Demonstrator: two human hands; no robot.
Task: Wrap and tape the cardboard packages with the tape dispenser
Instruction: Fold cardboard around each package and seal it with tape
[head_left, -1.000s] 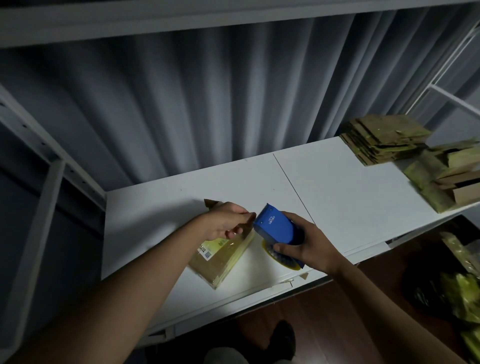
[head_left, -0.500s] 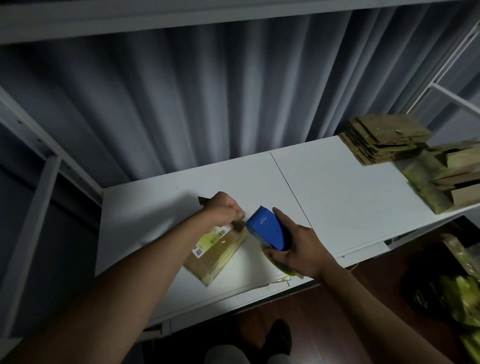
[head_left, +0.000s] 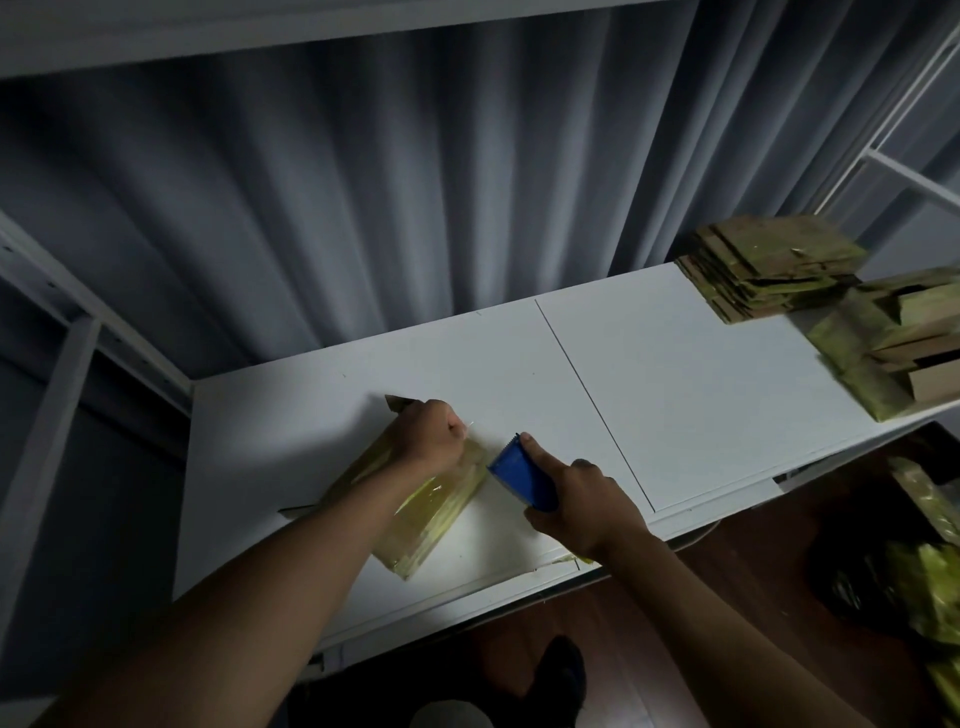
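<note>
Cardboard package (head_left: 431, 514) lies flat on the white surface (head_left: 701, 395), near its front edge and left of the seam between the two boards. It is already glossy with yellowish tape, and its long axis runs diagonally, from the near end at the front up and away to the far-left corner under the left hand. The left hand (head_left: 428, 434) rests on that far end with its fingers curled into a loose fist; they seem to pinch something thin at the package's upper edge, perhaps the tape's free end, though this is too small to tell for certain. Just beside the package's right edge, the right hand (head_left: 576, 499) grips the blue tape dispenser (head_left: 522, 480), fingers wrapped round its body and the index finger (head_left: 535, 449) stretched along the top toward the toothed blade. The blade end points up and left, almost touching the package's right edge, so the right hand is the nearer one for laying or cutting the tape. I judge that the coming move turns on drawing the dispenser across or along that edge while the left hand pins the package.

Further right, well apart, a stack of flat cardboard pieces (head_left: 769, 265) sits at the back corner, with taped packages (head_left: 893, 348) piled beside it at the right edge.
</note>
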